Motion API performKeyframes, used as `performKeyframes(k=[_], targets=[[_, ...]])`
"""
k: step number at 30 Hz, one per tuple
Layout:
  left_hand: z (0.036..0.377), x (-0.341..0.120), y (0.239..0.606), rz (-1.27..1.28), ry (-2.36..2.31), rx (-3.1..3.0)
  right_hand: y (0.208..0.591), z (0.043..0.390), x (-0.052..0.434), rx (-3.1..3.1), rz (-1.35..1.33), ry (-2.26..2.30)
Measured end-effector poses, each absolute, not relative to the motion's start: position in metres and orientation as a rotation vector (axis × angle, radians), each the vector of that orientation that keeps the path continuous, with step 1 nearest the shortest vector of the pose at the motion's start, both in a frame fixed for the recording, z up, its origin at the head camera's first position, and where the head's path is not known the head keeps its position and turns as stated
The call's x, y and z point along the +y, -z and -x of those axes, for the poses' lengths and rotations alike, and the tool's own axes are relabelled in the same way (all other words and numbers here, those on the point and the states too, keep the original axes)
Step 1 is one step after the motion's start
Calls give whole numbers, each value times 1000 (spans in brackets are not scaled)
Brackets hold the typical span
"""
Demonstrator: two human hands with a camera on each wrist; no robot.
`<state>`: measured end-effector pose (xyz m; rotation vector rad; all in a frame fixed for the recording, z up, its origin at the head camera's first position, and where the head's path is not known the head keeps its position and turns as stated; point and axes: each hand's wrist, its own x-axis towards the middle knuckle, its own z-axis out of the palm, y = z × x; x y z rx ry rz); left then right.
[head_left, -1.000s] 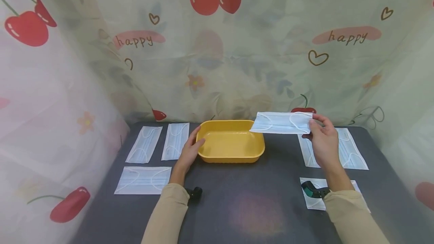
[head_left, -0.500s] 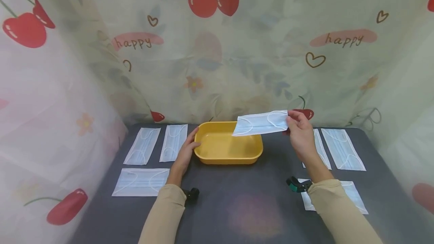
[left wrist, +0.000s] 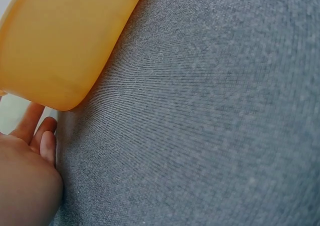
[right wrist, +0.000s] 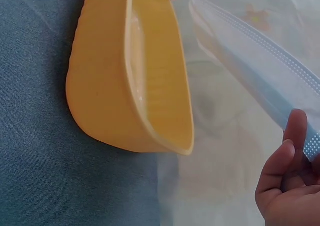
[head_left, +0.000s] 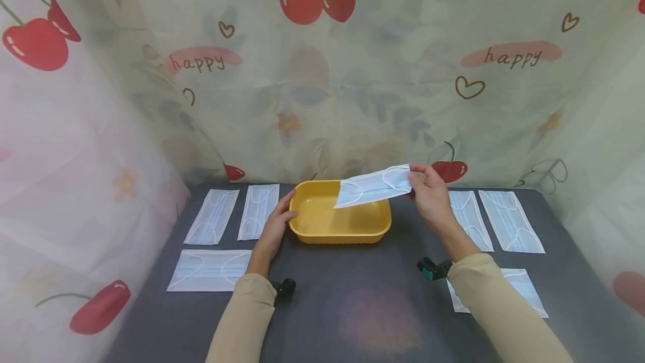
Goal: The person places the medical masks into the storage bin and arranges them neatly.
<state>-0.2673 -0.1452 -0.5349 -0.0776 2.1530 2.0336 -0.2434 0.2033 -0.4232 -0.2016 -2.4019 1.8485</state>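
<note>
A yellow tray (head_left: 322, 231) stands on the dark grey table, seen also in the left wrist view as the tray (left wrist: 55, 40) and in the right wrist view as the tray (right wrist: 110, 95). My right hand (head_left: 428, 195) pinches one end of a pale blue face mask (head_left: 373, 185) and holds it in the air over the tray's right half. The mask (right wrist: 250, 60) slopes down toward the tray. My left hand (head_left: 276, 226) rests with straight fingers against the tray's left rim; its fingers (left wrist: 37, 131) show beside the tray's corner.
Three masks lie left of the tray: two upright (head_left: 211, 215) (head_left: 258, 210) and one flat in front (head_left: 209, 269). On the right lie two masks (head_left: 470, 219) (head_left: 510, 220) and another near my right sleeve (head_left: 521, 290). Cherry-print curtains enclose the table's back and sides.
My right hand has carried the mask leftward from the right side of the table until it hangs over the tray. The left hand has stayed on the tray's rim.
</note>
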Motion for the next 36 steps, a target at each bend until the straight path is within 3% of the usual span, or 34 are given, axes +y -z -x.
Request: performKeyframes(k=[36], targets=[[269,-146,538,108,-2020,2171,457,274,152,-2598,-27,-1858]])
